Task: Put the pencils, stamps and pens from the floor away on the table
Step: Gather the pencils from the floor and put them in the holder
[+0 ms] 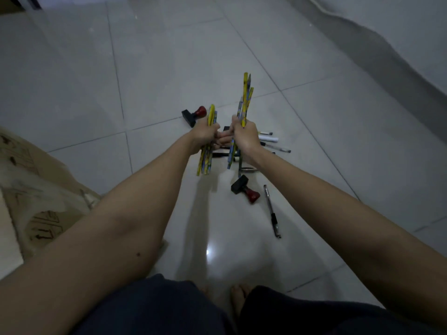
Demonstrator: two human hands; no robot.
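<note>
Dark shorts point(157, 308) are seen nearest, above bare toes on the tiled floor point(169, 68). A bundle of pencils point(206, 155) is clenched in the left hand point(205, 136), and a taller bundle point(245, 100) is gripped in the right hand point(244, 136). One stamp point(244, 188) lies below the right hand, another stamp point(193, 114) just beyond the left hand. Pens point(272, 210) are scattered on the floor beside the right hand.

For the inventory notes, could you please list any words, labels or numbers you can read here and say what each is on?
No text can be read.
Cardboard box: dark printed marks, too blurred to read.
Pencils in the left hand and right hand: yellow and blue pattern, no readable lettering.
Pens and stamps on the floor: no readable print.
</note>
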